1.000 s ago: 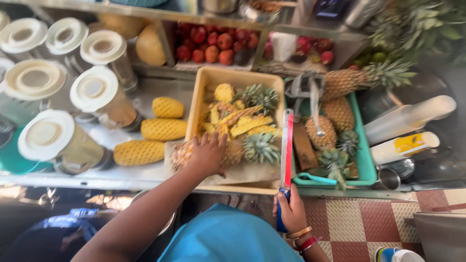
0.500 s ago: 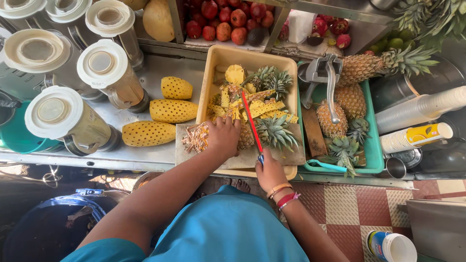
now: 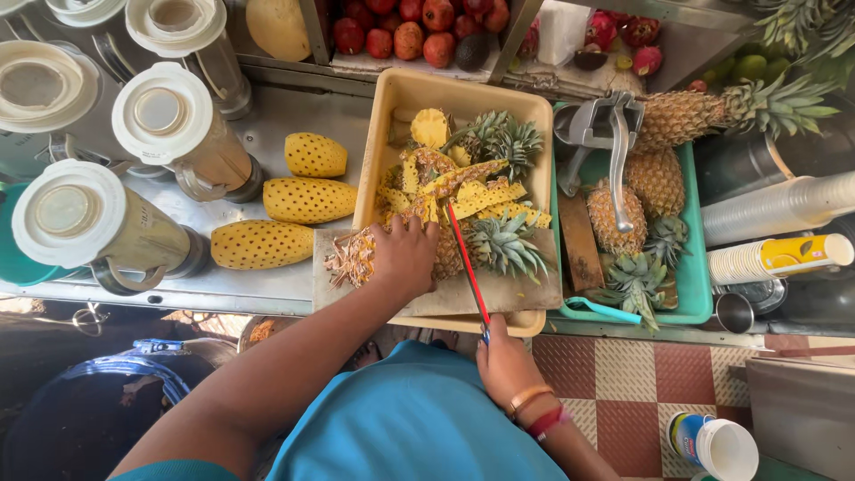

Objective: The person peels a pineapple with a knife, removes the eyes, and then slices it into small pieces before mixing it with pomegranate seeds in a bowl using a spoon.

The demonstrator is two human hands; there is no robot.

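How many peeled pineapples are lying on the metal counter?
3, left of the yellow tray: peeled pineapple nearest the tray top, middle one, nearest one. None seem hidden.

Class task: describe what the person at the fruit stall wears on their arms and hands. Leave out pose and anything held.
Both hands are bare, with no gloves. The left hand and its forearm carry nothing. The right hand has two bands at the wrist: an orange bangle and a red bracelet just behind it. A teal garment covers the torso; the forearms are unsleeved.
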